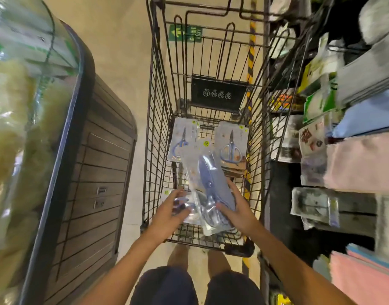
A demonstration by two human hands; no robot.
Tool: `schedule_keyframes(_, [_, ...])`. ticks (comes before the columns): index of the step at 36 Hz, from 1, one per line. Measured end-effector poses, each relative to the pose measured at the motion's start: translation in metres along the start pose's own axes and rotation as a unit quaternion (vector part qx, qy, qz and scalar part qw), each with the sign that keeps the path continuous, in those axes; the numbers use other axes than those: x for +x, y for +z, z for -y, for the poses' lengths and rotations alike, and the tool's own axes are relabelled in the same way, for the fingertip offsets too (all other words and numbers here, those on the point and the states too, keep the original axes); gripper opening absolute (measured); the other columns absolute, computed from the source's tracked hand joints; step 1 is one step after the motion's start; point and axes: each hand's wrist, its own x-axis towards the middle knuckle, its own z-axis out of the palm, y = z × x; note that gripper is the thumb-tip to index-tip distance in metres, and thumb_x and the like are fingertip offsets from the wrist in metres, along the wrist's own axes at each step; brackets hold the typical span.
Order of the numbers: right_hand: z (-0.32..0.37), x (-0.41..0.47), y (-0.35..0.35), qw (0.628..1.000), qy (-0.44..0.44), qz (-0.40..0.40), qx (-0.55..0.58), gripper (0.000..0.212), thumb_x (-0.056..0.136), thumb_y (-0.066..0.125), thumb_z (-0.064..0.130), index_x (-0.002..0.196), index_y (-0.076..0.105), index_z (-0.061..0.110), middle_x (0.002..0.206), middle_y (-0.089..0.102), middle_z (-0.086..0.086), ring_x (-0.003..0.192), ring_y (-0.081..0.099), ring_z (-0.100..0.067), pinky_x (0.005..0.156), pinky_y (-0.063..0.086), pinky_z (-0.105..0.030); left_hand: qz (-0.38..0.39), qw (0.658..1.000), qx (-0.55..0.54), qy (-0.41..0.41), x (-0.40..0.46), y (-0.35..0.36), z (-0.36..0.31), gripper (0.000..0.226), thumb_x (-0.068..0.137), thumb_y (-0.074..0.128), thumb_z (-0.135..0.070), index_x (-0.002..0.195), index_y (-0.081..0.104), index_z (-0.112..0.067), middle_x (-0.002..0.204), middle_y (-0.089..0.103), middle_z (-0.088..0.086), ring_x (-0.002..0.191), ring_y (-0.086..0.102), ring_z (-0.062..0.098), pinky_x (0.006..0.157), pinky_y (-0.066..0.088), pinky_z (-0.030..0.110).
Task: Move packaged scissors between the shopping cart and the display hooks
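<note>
Head view looks down into a wire shopping cart (158, 119) made of thin dark metal bars in a grid. At the 12 o'clock end of the basket a black rectangular plate (217, 94) with four small round white signs hangs on the wires.

The right hand (237, 211) grips a bundle of packaged scissors (208, 183), thumb on top and fingers curled under its right edge. The bundle is glossy clear plastic over pale card, long and flat, with blue handles showing through; how many packs are in it I cannot tell. It is held above the cart floor, tilted, with its yellow round sticker toward 12 o'clock.

The left hand (170, 209) lies at 9 o'clock of the bundle, fingers spread and nearly straight, touching another shiny pack (180, 205) low in the cart; it does not visibly close on it.

Two more flat packs lie on the cart floor, one at 11 o'clock (181, 139) and one at 1 o'clock (232, 143), each a grey card with one pair of blue-handled scissors.

At 9 o'clock stands a brown slatted bin (96, 172). At 3 o'clock are shelves (354, 133) with folded cloths, pink, blue and grey.
</note>
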Motion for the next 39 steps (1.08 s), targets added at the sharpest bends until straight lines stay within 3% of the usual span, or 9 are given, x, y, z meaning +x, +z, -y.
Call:
schedule_keyframes(5, [0.007, -0.002, 0.014, 0.998, 0.011, 0.015, 0.065, 0.086, 0.092, 0.072, 0.013, 0.159, 0.02, 0.03, 0.158, 0.037, 0.003, 0.142, 0.042, -0.012, 0.115, 0.041, -0.044, -0.012, 0.985, -0.173, 0.02, 0.009, 0.015, -0.017, 0.087, 0.085, 0.075, 0.001, 0.152, 0.033, -0.035, 0.139, 0.058, 0.001, 0.118, 0.066, 0.013, 0.086, 0.059, 0.027])
schedule_keyframes(11, [0.003, 0.001, 0.03, 0.994, 0.003, 0.066, 0.085, 0.084, 0.094, 0.07, 0.016, 0.156, 0.018, 0.041, 0.157, 0.036, 0.012, 0.144, 0.04, -0.011, 0.117, 0.039, -0.045, -0.08, 0.971, -0.225, 0.004, 0.021, 0.015, -0.008, 0.108, 0.075, 0.084, 0.004, 0.147, 0.03, -0.054, 0.142, 0.06, 0.002, 0.126, 0.063, 0.026, 0.099, 0.054, 0.055])
schedule_keyframes(14, [-0.002, 0.004, 0.029, 0.99, 0.004, 0.116, 0.086, 0.088, 0.092, 0.071, 0.016, 0.155, 0.017, 0.042, 0.152, 0.038, 0.019, 0.137, 0.046, 0.0, 0.112, 0.045, -0.037, -0.096, 0.972, -0.213, -0.002, 0.024, 0.011, -0.006, 0.107, 0.074, 0.084, 0.005, 0.149, 0.031, -0.051, 0.139, 0.063, 0.001, 0.125, 0.063, 0.024, 0.096, 0.056, 0.054])
schedule_keyframes(18, [-0.015, 0.013, 0.023, 0.993, 0.043, 0.102, 0.03, 0.094, 0.072, 0.08, 0.036, 0.147, 0.026, 0.054, 0.129, 0.057, 0.009, 0.114, 0.061, -0.015, 0.105, 0.051, -0.044, -0.118, 0.979, -0.161, 0.033, 0.026, -0.001, 0.0, 0.097, 0.078, 0.084, -0.002, 0.152, 0.035, -0.044, 0.146, 0.057, -0.001, 0.132, 0.058, 0.02, 0.101, 0.054, 0.051])
schedule_keyframes(21, [-0.038, 0.02, 0.017, 0.993, 0.046, 0.045, -0.094, 0.09, 0.074, 0.079, 0.042, 0.14, 0.025, 0.069, 0.139, 0.049, 0.008, 0.13, 0.05, -0.016, 0.11, 0.046, -0.046, -0.129, 0.979, -0.152, 0.034, 0.029, -0.009, 0.006, 0.095, 0.081, 0.082, -0.004, 0.153, 0.034, -0.043, 0.149, 0.053, -0.001, 0.135, 0.055, 0.021, 0.1, 0.056, 0.047])
schedule_keyframes(24, [-0.058, 0.031, 0.018, 0.976, 0.035, 0.046, -0.209, 0.085, 0.077, 0.068, 0.051, 0.151, 0.027, 0.045, 0.152, 0.036, 0.009, 0.143, 0.031, -0.017, 0.117, 0.031, -0.042, -0.151, 0.977, -0.14, 0.052, 0.033, -0.013, 0.012, 0.094, 0.082, 0.078, 0.003, 0.155, 0.032, -0.036, 0.152, 0.05, -0.003, 0.136, 0.052, 0.014, 0.1, 0.053, 0.026])
schedule_keyframes(28, [-0.091, 0.044, 0.033, 0.919, -0.068, 0.036, -0.386, 0.09, 0.082, 0.075, 0.035, 0.157, 0.028, 0.019, 0.158, 0.036, -0.007, 0.146, 0.03, -0.025, 0.119, 0.033, -0.046, -0.156, 0.977, -0.128, 0.062, 0.034, -0.017, 0.015, 0.095, 0.083, 0.075, 0.007, 0.156, 0.03, -0.033, 0.146, 0.054, -0.01, 0.13, 0.056, 0.008, 0.089, 0.055, 0.016])
schedule_keyframes(34, [-0.105, 0.053, 0.047, 0.876, -0.12, 0.03, -0.467, 0.103, 0.064, 0.091, 0.036, 0.151, 0.041, 0.009, 0.139, 0.057, -0.011, 0.125, 0.056, -0.028, 0.105, 0.049, -0.04, -0.164, 0.979, -0.103, 0.063, 0.031, -0.021, 0.021, 0.093, 0.083, 0.076, 0.003, 0.153, 0.032, -0.038, 0.132, 0.059, -0.033, 0.128, 0.057, 0.001, 0.098, 0.055, 0.027])
schedule_keyframes(39, [-0.108, 0.054, 0.047, 0.864, -0.118, 0.024, -0.489, 0.106, 0.067, 0.089, 0.041, 0.154, 0.036, 0.015, 0.14, 0.053, -0.007, 0.128, 0.051, -0.025, 0.106, 0.047, -0.035, -0.164, 0.979, -0.102, 0.068, 0.025, -0.023, 0.026, 0.094, 0.081, 0.076, 0.0, 0.155, 0.032, -0.037, 0.143, 0.056, -0.023, 0.133, 0.054, 0.006, 0.104, 0.053, 0.037])
